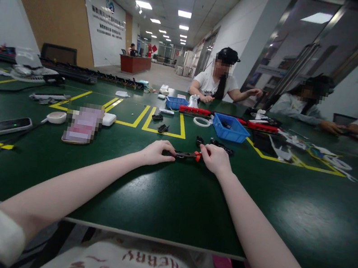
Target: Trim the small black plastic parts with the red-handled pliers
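Red-handled pliers (188, 155) are in my right hand (217, 159), whose fingers are closed round the handles. Their metal jaws point left, toward my left hand (158, 152). Thumb and fingers of that hand are pinched together at the jaw tips, on something small and dark that I cannot make out. Just beyond my right hand lie black parts (226, 148) on the green table (168, 201). Farther forward, two small black pieces, one of them a black clip-like part (163, 128), rest within a yellow-taped outline.
A blue bin (229, 129) and a smaller blue tray (175, 102) stand ahead. To the left are a phone (83, 125), a white case (109, 119) and a cabled device (5, 126). A white ring (202, 122) lies near the bin. Co-workers sit across the table.
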`<state>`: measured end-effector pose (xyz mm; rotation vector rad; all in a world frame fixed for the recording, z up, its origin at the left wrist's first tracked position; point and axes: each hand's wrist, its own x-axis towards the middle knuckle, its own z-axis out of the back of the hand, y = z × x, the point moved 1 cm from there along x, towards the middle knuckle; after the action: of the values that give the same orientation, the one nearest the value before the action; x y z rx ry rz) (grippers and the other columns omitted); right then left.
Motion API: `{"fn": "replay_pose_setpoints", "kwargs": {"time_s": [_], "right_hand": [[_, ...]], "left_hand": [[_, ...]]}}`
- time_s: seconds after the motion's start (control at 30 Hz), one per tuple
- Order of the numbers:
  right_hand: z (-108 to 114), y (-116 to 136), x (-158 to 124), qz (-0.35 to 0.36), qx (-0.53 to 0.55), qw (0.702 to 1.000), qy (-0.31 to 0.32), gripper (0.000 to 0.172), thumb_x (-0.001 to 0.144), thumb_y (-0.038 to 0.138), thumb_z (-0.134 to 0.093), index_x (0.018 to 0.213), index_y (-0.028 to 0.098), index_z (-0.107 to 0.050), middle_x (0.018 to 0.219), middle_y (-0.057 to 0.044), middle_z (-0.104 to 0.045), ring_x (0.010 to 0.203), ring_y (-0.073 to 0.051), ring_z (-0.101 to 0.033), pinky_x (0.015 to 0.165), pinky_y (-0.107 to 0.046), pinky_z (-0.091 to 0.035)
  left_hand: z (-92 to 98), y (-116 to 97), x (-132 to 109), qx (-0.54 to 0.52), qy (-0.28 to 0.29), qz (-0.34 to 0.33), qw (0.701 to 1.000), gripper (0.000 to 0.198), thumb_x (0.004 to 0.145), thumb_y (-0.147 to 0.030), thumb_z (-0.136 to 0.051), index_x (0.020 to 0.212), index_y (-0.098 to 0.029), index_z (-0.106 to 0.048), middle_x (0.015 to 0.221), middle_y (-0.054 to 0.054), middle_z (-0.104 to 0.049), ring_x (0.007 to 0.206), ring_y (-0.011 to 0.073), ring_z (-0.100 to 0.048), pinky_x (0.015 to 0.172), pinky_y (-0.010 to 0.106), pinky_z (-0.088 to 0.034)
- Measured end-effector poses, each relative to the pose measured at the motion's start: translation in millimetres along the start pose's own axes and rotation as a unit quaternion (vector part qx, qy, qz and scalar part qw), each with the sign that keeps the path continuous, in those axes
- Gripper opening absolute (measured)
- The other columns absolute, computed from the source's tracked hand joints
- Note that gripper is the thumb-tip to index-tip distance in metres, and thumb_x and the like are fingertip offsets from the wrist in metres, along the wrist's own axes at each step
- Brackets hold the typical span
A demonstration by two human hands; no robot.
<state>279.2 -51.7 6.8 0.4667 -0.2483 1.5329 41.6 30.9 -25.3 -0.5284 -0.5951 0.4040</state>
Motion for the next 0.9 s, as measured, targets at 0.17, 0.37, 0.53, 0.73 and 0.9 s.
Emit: {"fn": "replay_pose_setpoints", "kwargs": {"time_s": [0.17, 0.37, 0.53, 0.73, 0.9], "right_hand": [[1, 3, -1, 0.002, -0.005, 1.0, -0.004, 0.049, 0.097, 0.047, -0.032, 0.069, 0.02, -0.062, 0.077, -0.006, -0.067, 0.07, -0.017, -0.058, 0.062, -0.028, -0.034], [-2, 2, -1, 0.005, -0.003, 1.0, -0.006, 0.049, 0.097, 0.048, -0.031, 0.069, 0.02, -0.06, 0.075, -0.006, -0.065, 0.07, -0.017, -0.058, 0.062, -0.028, -0.033], [-3, -2, 0, 0.007, 0.006, 1.0, -0.007, 0.049, 0.097, 0.048, -0.031, 0.068, 0.02, -0.058, 0.075, -0.005, -0.065, 0.068, -0.017, -0.057, 0.062, -0.028, -0.033], [-3, -8, 0, 0.002, 0.01, 1.0, -0.012, 0.049, 0.098, 0.048, -0.032, 0.065, 0.02, -0.057, 0.072, -0.005, -0.065, 0.068, -0.017, -0.057, 0.063, -0.029, -0.033], [-6, -11, 1, -0.002, 0.012, 1.0, -0.016, 0.049, 0.097, 0.048, -0.032, 0.064, 0.02, -0.056, 0.072, -0.005, -0.065, 0.069, -0.017, -0.058, 0.063, -0.03, -0.033]], "left_hand": [[0.2, -1, 0, 0.002, -0.008, 0.0, 1.0, 0.012, 0.081, -0.026, -0.072, 0.09, -0.019, -0.075, 0.101, 0.006, -0.069, 0.094, 0.0188, -0.066, 0.091, 0.033, -0.051], [0.1, -1, 0, 0.004, -0.013, 0.005, 1.0, 0.013, 0.08, -0.026, -0.073, 0.089, -0.017, -0.075, 0.101, 0.007, -0.068, 0.092, 0.0186, -0.067, 0.09, 0.033, -0.051], [0.2, -2, 0, 0.004, -0.008, 0.006, 1.0, 0.013, 0.081, -0.027, -0.072, 0.09, -0.018, -0.075, 0.1, 0.007, -0.069, 0.091, 0.0184, -0.067, 0.09, 0.033, -0.051], [0.0, -2, 0, 0.002, -0.004, 0.003, 1.0, 0.013, 0.083, -0.026, -0.07, 0.092, -0.017, -0.075, 0.101, 0.007, -0.069, 0.093, 0.0188, -0.066, 0.09, 0.033, -0.05], [-1.4, 1, 0, 0.0, -0.003, 0.0, 1.0, 0.013, 0.083, -0.026, -0.07, 0.092, -0.017, -0.075, 0.101, 0.007, -0.069, 0.093, 0.0188, -0.066, 0.091, 0.033, -0.05]]}}
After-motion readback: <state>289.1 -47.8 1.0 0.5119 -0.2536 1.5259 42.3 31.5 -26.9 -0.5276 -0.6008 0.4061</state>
